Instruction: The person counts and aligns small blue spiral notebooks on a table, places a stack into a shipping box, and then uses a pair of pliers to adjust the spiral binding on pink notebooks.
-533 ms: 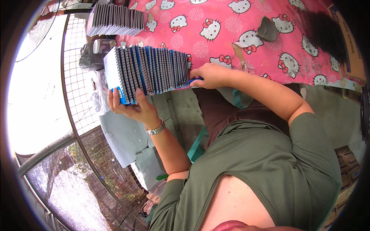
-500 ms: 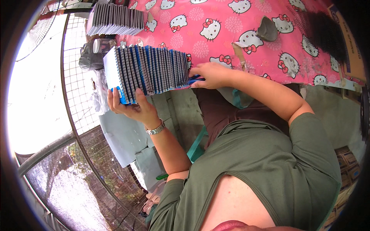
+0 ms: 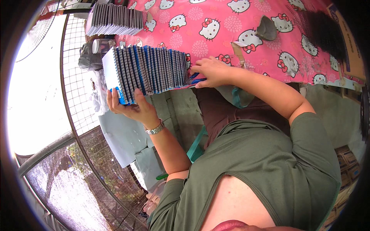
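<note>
A long row of spiral notebooks (image 3: 148,71) with blue and white covers stands on edge along the near left edge of the table, coils facing me. My left hand (image 3: 133,106) is closed round the lower corner of the row's left end, thumb on the coil side and fingers on the outer cover. At the row's right end my right hand (image 3: 211,73) holds a pair of blue-handled pliers (image 3: 198,81). Two handles show between its thumb and fingers, a little spread. The jaws point at the last notebooks and are hard to make out.
Another row of notebooks (image 3: 115,20) stands at the far left of the pink patterned tablecloth (image 3: 204,48). A cut grey container (image 3: 266,29) lies at the right, with a cardboard box (image 3: 348,50) beyond. A white-lidded jar (image 3: 101,46) sits beside a wire mesh (image 3: 75,50).
My right hand has shifted slightly right, and the blue handles have spread apart a little. My left hand keeps its hold on the notebooks.
</note>
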Demonstrator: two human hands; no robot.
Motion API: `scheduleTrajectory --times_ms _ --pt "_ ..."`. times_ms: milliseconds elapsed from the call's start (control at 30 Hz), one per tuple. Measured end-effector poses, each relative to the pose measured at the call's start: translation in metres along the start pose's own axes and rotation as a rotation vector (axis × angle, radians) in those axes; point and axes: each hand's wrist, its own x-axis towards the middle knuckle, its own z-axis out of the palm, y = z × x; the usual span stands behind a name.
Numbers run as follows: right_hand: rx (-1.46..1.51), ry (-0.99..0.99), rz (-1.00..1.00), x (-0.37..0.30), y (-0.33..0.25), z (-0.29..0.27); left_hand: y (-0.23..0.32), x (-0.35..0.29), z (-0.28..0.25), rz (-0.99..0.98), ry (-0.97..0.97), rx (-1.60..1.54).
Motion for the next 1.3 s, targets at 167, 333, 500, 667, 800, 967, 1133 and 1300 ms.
scheduleTrajectory --times_ms 167,333,500,667,800,967,1133,1300 --pt "0.188 -0.291 0.275 0.01 -0.012 -0.016 -0.001 -0.001 -0.001 0.018 -0.01 0.034" --pt "0.132 -0.166 0.174 0.005 0.0 -0.004 -0.001 0.0 0.001 0.008 0.005 -0.014" --pt "-0.11 0.008 -0.04 -0.003 0.005 0.001 -0.002 0.0 0.0 -0.004 0.006 0.015" --pt "0.116 -0.44 0.359 0.02 -0.008 -0.018 -0.003 0.0 0.0 0.02 0.003 0.004" --pt "-0.029 -0.301 0.174 0.014 -0.001 -0.013 -0.005 -0.002 -0.001 0.018 0.005 -0.005" --pt "-0.188 -0.068 -0.029 0.004 0.008 0.001 -0.004 0.0 0.0 0.018 0.003 0.015" --pt "-0.021 -0.528 0.352 0.03 -0.011 -0.018 -0.006 -0.002 -0.001 0.019 0.001 -0.004" --pt "-0.133 -0.176 0.076 0.008 -0.001 -0.014 0.003 0.001 -0.004 0.118 0.052 0.211"
